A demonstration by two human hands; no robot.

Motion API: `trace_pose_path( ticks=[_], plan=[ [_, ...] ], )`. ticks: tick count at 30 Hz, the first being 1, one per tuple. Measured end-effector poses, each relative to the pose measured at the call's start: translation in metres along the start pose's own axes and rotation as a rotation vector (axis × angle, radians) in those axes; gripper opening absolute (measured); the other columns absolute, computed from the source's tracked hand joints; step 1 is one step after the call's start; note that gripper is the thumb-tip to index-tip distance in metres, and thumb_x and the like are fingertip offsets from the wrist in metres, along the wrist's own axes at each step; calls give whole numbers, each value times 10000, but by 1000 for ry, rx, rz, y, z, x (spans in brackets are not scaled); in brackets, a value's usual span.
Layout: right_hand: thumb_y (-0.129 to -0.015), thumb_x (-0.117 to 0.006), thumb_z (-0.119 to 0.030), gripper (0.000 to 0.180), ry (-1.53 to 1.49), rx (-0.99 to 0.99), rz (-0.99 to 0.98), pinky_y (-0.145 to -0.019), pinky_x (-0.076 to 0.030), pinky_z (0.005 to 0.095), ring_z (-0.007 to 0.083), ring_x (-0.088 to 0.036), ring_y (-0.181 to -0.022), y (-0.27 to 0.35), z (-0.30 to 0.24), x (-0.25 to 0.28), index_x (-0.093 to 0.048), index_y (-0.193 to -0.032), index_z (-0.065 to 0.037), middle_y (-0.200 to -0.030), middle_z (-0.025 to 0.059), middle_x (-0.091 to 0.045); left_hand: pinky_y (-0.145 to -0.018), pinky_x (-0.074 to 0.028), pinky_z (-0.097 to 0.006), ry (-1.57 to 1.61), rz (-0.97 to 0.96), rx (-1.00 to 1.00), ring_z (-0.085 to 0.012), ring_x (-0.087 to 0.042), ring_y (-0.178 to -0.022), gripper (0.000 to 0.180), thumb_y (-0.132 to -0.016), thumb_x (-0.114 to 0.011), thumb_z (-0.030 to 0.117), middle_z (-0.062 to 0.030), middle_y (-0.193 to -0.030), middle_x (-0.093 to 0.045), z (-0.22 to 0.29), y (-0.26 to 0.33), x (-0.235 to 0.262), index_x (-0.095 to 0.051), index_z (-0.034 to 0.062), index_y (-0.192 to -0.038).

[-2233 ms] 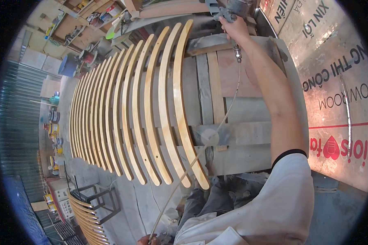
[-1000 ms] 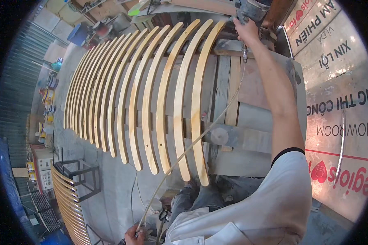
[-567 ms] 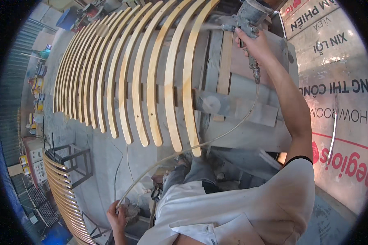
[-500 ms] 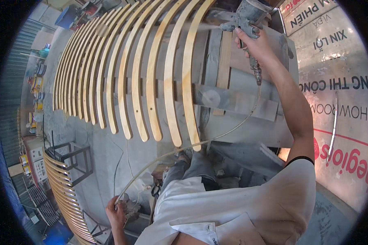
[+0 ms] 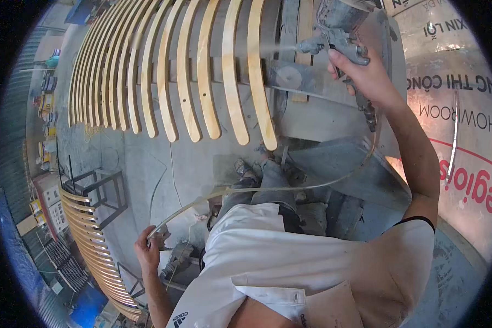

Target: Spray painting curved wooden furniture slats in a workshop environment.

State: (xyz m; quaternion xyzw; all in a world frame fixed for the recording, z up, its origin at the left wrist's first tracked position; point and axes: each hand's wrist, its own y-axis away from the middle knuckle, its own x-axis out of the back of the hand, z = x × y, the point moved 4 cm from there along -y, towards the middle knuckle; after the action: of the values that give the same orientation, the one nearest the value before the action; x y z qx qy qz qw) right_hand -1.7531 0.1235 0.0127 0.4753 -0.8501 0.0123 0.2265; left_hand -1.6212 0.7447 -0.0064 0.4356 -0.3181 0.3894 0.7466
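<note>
Spray gun of grey, stained metal, gripped by the right hand, mists smooth, curved pale-wood slats; the left hand clasps a thin, bending hose

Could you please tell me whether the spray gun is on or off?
On: a pale mist streams from the spray gun in the right hand toward the nearest curved slat.

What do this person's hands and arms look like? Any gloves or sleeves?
The left hand and right hand are ordinary human hands, with no gloves visible. Both forearms are uncovered. The right sleeve is short and whitish, edged with dark trim. The left sleeve's edge isn't clear.
</note>
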Motion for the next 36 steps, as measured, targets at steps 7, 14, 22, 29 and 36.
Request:
trace_pose_path(
  ticks=[7, 14, 22, 29, 36],
  plan=[
    [-930, -628, -353, 272, -53, 14, -92, -404, -396, 206, 38, -524, -578, 52, 21, -16, -605, -897, -84, -690, -33, -592, -813, -507, -339, 40, -69, -7, -247, -666, -894, 256, -840, -536, 33, -169, -962, -690, -13, -9, -4, -660, -18, -1057],
    [-915, -649, -349, 291, 14, -268, -141, -407, -388, 213, 49, -504, -515, 107, 28, -24, -602, -901, -62, -698, -23, -605, -796, -512, -335, 3, -112, -137, -225, -648, -903, 264, -890, -525, 85, -166, -974, -679, -21, -14, -6, -642, -21, -1102],
    [-888, -683, -349, 295, -42, -448, -234, -410, -377, 228, 52, -496, -477, 158, 60, -34, -608, -935, -67, -721, -18, -630, -787, -516, -348, -62, -147, -52, -272, -665, -873, 273, -842, -546, 23, -168, -952, -681, -13, -18, -4, -658, 6, -1090],
    [-857, -721, -369, 433, -160, -408, -242, -436, -406, 228, 53, -520, -527, 123, 52, -98, -602, -1108, -37, -798, 25, -685, -783, -512, -345, -71, -79, -91, -268, -662, -861, 268, -841, -552, 61, -164, -939, -683, -24, -9, 1, -659, 2, -1080],
    [-858, -684, -461, 462, -64, -140, 14, -433, -421, 244, 66, -510, -501, 28, 34, -100, -610, -1065, -55, -735, 0, -651, -777, -500, -348, 11, -27, 43, -231, -649, -854, 268, -870, -536, 82, -167, -908, -678, -64, 15, 20, -646, -23, -1091]
  ],
)
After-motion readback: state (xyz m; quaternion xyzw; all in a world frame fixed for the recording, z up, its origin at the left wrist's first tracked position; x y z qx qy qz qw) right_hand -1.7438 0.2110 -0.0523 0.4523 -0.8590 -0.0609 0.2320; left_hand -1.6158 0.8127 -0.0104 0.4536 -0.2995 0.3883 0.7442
